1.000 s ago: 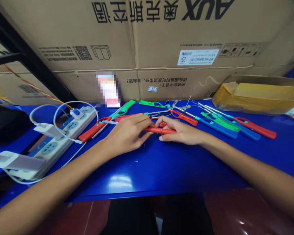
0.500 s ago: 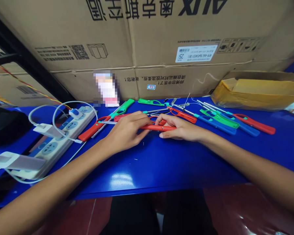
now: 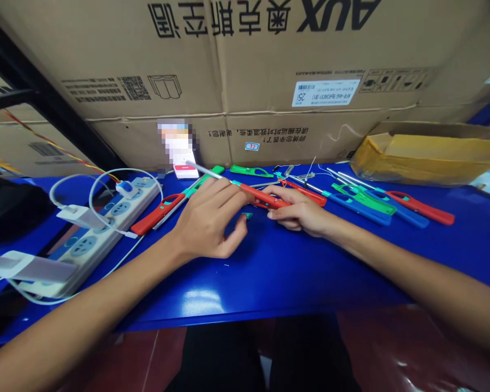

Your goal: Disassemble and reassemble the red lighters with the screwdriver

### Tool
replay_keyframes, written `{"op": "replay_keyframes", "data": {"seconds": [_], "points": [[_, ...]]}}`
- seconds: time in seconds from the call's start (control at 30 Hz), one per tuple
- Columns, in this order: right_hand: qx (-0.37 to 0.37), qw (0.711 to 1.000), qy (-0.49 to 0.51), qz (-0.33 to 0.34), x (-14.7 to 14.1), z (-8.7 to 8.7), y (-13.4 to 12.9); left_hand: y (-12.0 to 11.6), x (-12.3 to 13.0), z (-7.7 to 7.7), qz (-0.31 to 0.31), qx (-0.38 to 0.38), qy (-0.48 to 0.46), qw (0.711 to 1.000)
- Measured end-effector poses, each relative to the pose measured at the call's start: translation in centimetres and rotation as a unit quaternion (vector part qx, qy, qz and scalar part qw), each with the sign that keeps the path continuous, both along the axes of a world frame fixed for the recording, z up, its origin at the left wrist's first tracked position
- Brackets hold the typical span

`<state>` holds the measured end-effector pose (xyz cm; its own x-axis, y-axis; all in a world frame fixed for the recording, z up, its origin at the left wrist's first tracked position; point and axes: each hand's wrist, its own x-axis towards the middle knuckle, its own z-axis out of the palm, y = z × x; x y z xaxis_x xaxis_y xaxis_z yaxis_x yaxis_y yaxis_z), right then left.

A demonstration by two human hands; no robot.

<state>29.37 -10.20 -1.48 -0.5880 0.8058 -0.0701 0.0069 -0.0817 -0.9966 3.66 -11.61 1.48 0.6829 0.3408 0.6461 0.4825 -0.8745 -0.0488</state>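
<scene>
My right hand (image 3: 300, 211) is closed around the handle of a red long-neck lighter (image 3: 263, 195). Its metal tube points up and left past my left hand, and a green part shows where tube meets handle. My left hand (image 3: 212, 218) has its fingers bent over the lighter's near side. At the thumb tip sits a small green piece (image 3: 248, 216), seemingly pinched; the fingertips behind it are hidden. Beyond my hands lie more lighters, among them a red one (image 3: 306, 194) and a green handle shell (image 3: 251, 171).
On the left stand a power strip (image 3: 118, 209) with chargers and white cables, and a red-and-green pair of lighters (image 3: 157, 215). Blue lighters (image 3: 361, 208) and a red lighter (image 3: 422, 208) lie right. A yellow-taped box (image 3: 428, 155) and a propped phone (image 3: 185, 170) stand behind.
The red lighter has tilted, its tube end rising to the left. My left thumb has come away from its handle, and the small green piece now shows at the thumb tip.
</scene>
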Motion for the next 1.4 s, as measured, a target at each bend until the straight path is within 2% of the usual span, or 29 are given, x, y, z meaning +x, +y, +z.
{"op": "replay_keyframes", "data": {"seconds": [0.2, 0.4, 0.53, 0.63, 0.77, 0.9, 1.07, 1.17, 1.27, 1.4], "points": [[-0.023, 0.999, -0.002, 0.032, 0.3, 0.4, 0.0, 1.3, -0.6, 0.4, 0.052, -0.012, -0.023, 0.998], [0.004, 0.996, -0.034, 0.078, 0.3, 1.0, -0.5, 1.6, -0.1, 0.3, -0.004, -0.102, 0.07, 0.992], [0.063, 0.991, -0.087, 0.076, 0.0, 1.1, -0.6, 1.3, 0.2, -0.3, -0.03, -0.139, 0.081, 0.987], [0.077, 0.99, -0.093, 0.072, -0.1, 1.1, -0.6, 1.1, 0.2, -0.3, -0.016, -0.119, 0.092, 0.989], [0.057, 0.992, -0.082, 0.082, -0.2, 0.7, -0.5, 1.0, 0.1, 0.0, -0.006, -0.101, 0.121, 0.988], [0.046, 0.995, -0.056, 0.073, 0.2, 0.5, 0.0, 1.1, 0.1, 0.0, 0.011, -0.079, 0.067, 0.995], [0.071, 0.995, -0.063, 0.036, 0.6, 0.6, 0.6, 2.1, -0.5, 0.0, 0.076, -0.003, -0.006, 0.997], [0.075, 0.995, -0.063, 0.007, 0.7, 0.3, 0.8, 3.0, -0.9, -0.3, 0.094, -0.028, -0.009, 0.995], [0.092, 0.993, -0.069, -0.003, 0.8, -0.1, 1.2, 3.8, -1.1, -0.9, 0.098, -0.054, 0.035, 0.993], [0.109, 0.99, -0.091, -0.007, 1.1, -0.1, 1.4, 4.4, -1.3, -1.5, 0.108, -0.04, 0.075, 0.991]]}}
